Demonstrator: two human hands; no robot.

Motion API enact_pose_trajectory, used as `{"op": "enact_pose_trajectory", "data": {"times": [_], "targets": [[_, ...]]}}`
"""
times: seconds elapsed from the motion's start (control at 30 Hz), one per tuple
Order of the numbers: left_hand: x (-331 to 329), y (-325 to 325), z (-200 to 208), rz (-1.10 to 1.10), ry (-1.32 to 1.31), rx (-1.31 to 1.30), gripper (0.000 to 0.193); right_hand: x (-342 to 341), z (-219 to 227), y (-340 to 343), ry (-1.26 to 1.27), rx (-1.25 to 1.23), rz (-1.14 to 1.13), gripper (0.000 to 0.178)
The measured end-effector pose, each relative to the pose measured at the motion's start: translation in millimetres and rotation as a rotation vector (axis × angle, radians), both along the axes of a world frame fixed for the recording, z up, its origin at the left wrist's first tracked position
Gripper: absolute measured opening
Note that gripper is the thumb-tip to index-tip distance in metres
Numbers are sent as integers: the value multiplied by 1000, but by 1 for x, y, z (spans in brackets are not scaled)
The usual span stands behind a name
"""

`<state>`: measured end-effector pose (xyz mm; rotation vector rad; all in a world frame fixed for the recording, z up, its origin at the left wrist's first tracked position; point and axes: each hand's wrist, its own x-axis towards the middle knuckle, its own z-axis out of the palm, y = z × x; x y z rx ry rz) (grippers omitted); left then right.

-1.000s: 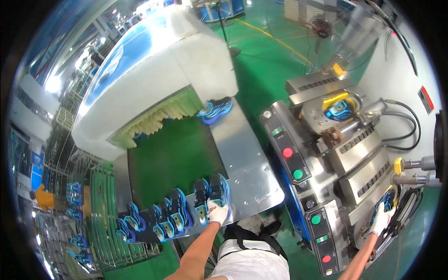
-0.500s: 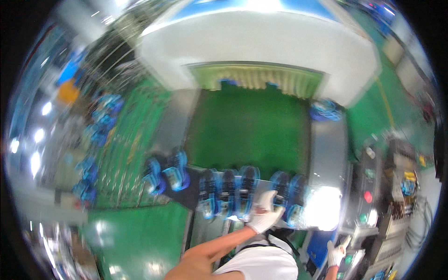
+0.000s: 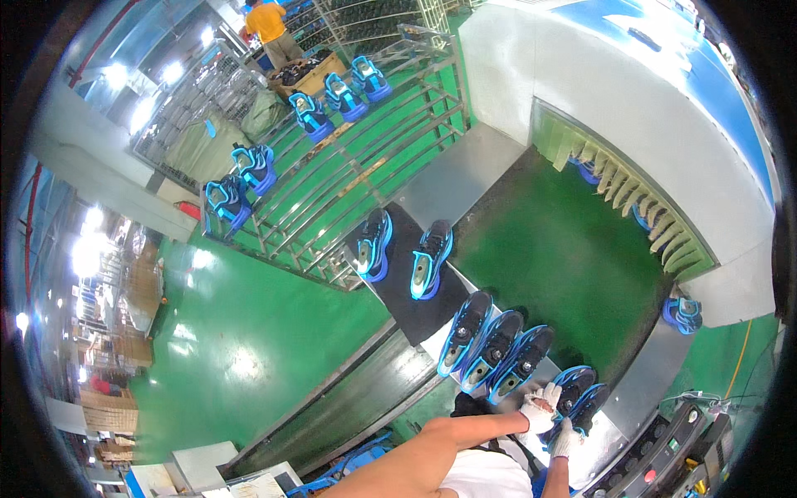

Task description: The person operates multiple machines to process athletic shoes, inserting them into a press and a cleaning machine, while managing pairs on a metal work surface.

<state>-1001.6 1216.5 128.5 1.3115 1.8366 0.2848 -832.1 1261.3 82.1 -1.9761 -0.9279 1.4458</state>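
Left-hand grip [image 3: 540,407] and right-hand grip [image 3: 569,440] sit at near ends of two shoes [image 3: 590,402], long axes running away rightward; can't tell if clamped.

White top [image 3: 486,476], left glove [image 3: 536,411] and right glove [image 3: 569,441], all pale.
Toward the lower right of the frame, the left glove is off-white with a brownish smudge near the fingers, its cuff ending around the wrist; the right glove is similarly pale and also short-cuffed. The left arm [image 3: 432,452] and right forearm [image 3: 557,478] are bare. The white top looks plain at the bottom edge, with dark cloth [image 3: 468,405] just above it, its cut unclear.
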Motion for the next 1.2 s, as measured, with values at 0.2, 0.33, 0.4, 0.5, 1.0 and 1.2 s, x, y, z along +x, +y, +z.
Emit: {"op": "enact_pose_trajectory", "data": {"times": [0.2,0.33,0.4,0.5,1.0,1.2], "targets": [[1,-4,31,90,-18,-129,93,8,-22,-4,59,84,-63,34],[14,-6,2,178,37,-73,93,-8,15,-5,-81,73,35,38],[2,0,10,150,-56,-119,91,-19,41,-3,-186,63,0,42],[-21,6,24,181,-160,-88,89,-23,79,-1,-164,67,-58,43],[4,5,12,-66,133,169,71,3,-39,-30,603,-227,-210,41],[3,13,-5,-106,-90,-61,72,21,-105,-31,464,-127,-72,53]]}}
